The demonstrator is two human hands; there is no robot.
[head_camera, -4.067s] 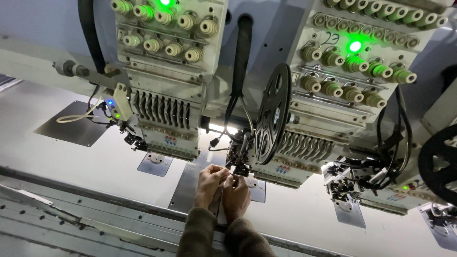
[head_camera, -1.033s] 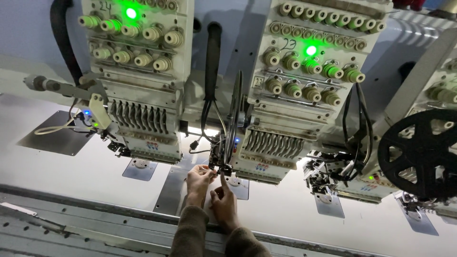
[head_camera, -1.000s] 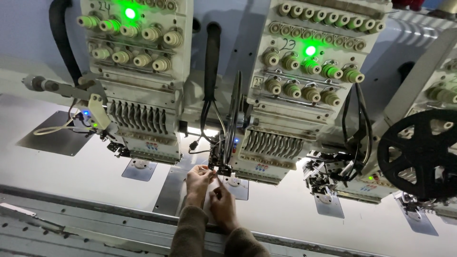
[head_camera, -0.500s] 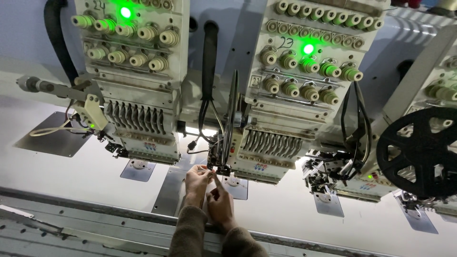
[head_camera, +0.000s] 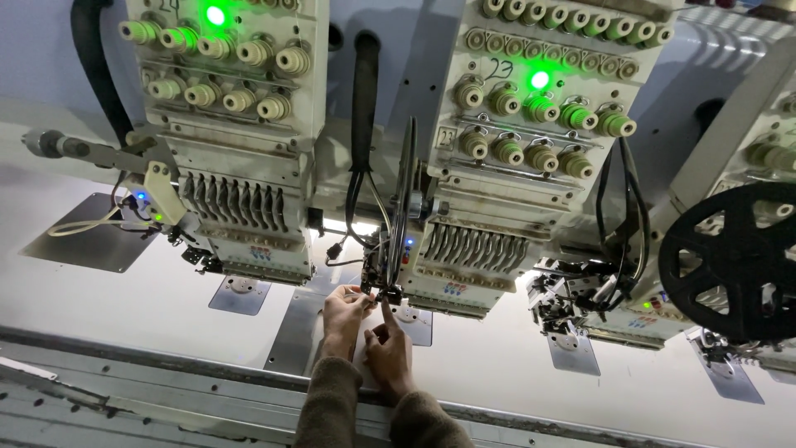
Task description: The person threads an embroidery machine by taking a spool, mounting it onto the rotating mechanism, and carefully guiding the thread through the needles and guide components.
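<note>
Our left hand (head_camera: pixel 344 309) pinches the small black attachment (head_camera: pixel 386 286); our right hand (head_camera: pixel 388 353) points one finger up, steadying it gently.

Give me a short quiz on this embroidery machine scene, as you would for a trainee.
1. True or false: both green indicator lamps are lit.
2. Which hand's fingers touch the small black device below the narrow black wheel seen edge-on? A left hand only, B right hand only, C both.
3. The large black spoked reel sits at the ____ edge of the view.

Key: 1 true; 2 C; 3 right.
</note>
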